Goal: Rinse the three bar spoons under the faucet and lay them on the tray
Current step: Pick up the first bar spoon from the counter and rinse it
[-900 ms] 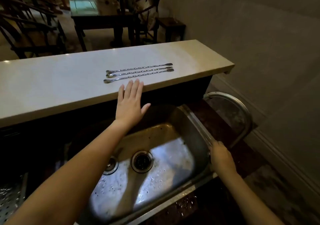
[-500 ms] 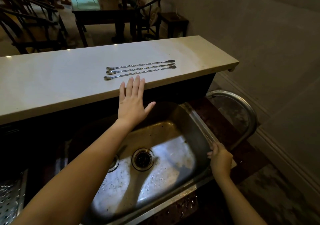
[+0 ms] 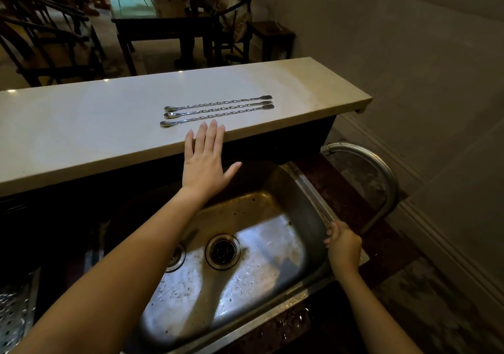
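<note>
Bar spoons (image 3: 218,111): three, parallel on the pale counter (image 3: 81,135) at frame centre, untouched. Left hand (image 3: 205,162) flat and spread, empty, fingertips over the counter's near edge just short of the nearest spoon. Right hand (image 3: 344,247) curled on the sink (image 3: 313,192) rim, lower right, below the arched faucet (image 3: 381,179); no water seen running. One perforated tray (image 3: 13,312), far lower left. Risk: thin, slick handles lying close together, so a flat-handed scoop may knock one off the edge into the basin.
</note>
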`<state>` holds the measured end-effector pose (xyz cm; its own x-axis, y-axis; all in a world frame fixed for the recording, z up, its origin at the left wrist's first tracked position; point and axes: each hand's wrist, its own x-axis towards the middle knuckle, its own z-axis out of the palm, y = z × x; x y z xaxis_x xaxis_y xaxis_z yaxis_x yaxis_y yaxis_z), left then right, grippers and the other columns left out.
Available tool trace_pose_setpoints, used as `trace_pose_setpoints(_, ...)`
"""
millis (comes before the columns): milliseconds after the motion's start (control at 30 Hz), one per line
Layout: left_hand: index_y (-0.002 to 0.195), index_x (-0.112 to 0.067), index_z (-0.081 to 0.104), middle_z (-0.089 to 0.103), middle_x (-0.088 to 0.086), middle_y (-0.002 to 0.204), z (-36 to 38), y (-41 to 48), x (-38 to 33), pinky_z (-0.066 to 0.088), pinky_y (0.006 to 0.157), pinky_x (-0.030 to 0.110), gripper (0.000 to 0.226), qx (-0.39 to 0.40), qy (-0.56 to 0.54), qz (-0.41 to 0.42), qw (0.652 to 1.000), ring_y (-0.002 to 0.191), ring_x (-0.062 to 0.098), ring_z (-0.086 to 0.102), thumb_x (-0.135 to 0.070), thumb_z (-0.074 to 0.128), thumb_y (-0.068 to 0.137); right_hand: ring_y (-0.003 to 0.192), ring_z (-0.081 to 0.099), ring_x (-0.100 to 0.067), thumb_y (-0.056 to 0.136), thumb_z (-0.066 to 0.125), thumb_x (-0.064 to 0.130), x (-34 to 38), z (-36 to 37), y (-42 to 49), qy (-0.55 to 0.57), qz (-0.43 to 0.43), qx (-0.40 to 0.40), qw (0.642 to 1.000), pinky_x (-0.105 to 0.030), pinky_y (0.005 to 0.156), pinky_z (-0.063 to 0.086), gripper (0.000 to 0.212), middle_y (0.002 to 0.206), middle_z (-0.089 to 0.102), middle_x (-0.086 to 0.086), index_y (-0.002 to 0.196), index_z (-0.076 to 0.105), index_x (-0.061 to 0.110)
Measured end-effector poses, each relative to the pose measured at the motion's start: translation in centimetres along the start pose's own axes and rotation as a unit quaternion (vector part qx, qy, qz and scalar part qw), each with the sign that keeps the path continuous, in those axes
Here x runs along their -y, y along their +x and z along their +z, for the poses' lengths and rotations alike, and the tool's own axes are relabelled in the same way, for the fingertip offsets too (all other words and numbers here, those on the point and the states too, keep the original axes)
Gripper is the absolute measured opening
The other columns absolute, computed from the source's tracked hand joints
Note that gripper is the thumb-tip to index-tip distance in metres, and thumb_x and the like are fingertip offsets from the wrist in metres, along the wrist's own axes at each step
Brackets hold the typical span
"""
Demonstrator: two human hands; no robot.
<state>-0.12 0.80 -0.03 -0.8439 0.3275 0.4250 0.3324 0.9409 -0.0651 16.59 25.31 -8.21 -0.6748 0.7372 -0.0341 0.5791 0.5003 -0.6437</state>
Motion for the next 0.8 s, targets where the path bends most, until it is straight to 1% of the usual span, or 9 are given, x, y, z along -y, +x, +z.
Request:
trace_pose_setpoints(433, 0.148, -0.01, 0.015, 0.018, 0.012, 0.157, 0.1, 0.0, 0.1, -0.003, 0.116, 0.045, 0.087, 0.002, -0.003, 0.001, 1.0, 0.146, 0.029, 0.012, -0.065, 0.032, 0.084, 0.083, 0.068, -0.031, 0.099, 0.04, 0.013, 0.1, -0.1, 0.3, 0.009, -0.004, 0.01, 1.0, -0.041, 0.078, 0.055, 0.029, 0.097, 0.069, -0.02, 0.11, 0.063, -0.001)
trace_pose_setpoints(500, 0.148, -0.01, 0.015, 0.018, 0.012, 0.157, 0.1, 0.0, 0.1, -0.003, 0.116, 0.046, 0.087, 0.002, -0.001, 0.001, 1.0, 0.146, 0.029, 0.012, -0.065, 0.033, 0.084, 0.084, 0.068, -0.031, 0.099, 0.04, 0.013, 0.0, -0.4, 0.4, 0.017, 0.002, 0.021, 1.0, -0.04, 0.078, 0.056, 0.03, 0.098, 0.069, -0.02, 0.111, 0.063, -0.002)
trace_pose_setpoints(567, 0.149, -0.01, 0.014, 0.018, 0.012, 0.157, 0.0, 0.0, 0.1, -0.003, 0.116, 0.045, 0.087, 0.004, 0.002, 0.001, 1.0, 0.146, 0.029, 0.012, -0.065, 0.033, 0.084, 0.085, 0.067, -0.029, 0.099, 0.04, 0.014, 0.2, -1.0, 0.2, 0.012, -0.005, 0.037, 0.999, -0.037, 0.075, 0.054, 0.029, 0.098, 0.068, -0.019, 0.113, 0.061, -0.001)
trace_pose_setpoints(633, 0.149, -0.011, 0.012, 0.016, 0.011, 0.158, 0.0, -0.1, 0.2, -0.003, 0.117, 0.046, 0.087, 0.008, 0.005, 0.002, 1.0, 0.146, 0.028, 0.01, -0.065, 0.032, 0.084, 0.083, 0.065, -0.024, 0.099, 0.042, 0.016, 0.8, -1.8, -0.5, -0.042, -0.041, 0.038, 0.998, -0.032, 0.07, 0.052, 0.028, 0.099, 0.067, -0.014, 0.115, 0.06, 0.003)
trace_pose_setpoints(700, 0.149, -0.011, 0.01, 0.014, 0.011, 0.159, -0.1, -0.2, 0.2, -0.002, 0.117, 0.046, 0.087, 0.01, 0.002, 0.004, 1.0, 0.147, 0.027, 0.009, -0.065, 0.031, 0.084, 0.081, 0.064, -0.018, 0.097, 0.046, 0.016, 1.8, -2.7, -1.5, -0.106, -0.114, -0.006, 0.988, -0.025, 0.065, 0.049, 0.026, 0.102, 0.066, -0.009, 0.116, 0.059, 0.006)
trace_pose_setpoints(733, 0.15, -0.012, 0.01, 0.013, 0.01, 0.159, -0.1, -0.2, 0.2, -0.002, 0.118, 0.046, 0.087, 0.011, -0.001, 0.004, 1.0, 0.147, 0.026, 0.008, -0.065, 0.031, 0.084, 0.08, 0.064, -0.017, 0.095, 0.049, 0.014, 2.6, -3.3, -2.0, -0.112, -0.156, -0.027, 0.981, -0.023, 0.062, 0.045, 0.024, 0.101, 0.067, -0.009, 0.115, 0.06, 0.006)
trace_pose_setpoints(800, 0.15, -0.012, 0.008, 0.012, 0.01, 0.159, -0.3, -0.2, 0.2, -0.002, 0.118, 0.046, 0.086, 0.013, -0.005, 0.004, 1.0, 0.147, 0.026, 0.006, -0.065, 0.031, 0.085, 0.078, 0.063, -0.016, 0.091, 0.055, 0.008, 5.3, -4.5, -2.9, -0.084, -0.24, -0.04, 0.966, -0.02, 0.062, 0.041, 0.022, 0.097, 0.069, -0.009, 0.112, 0.063, 0.004)
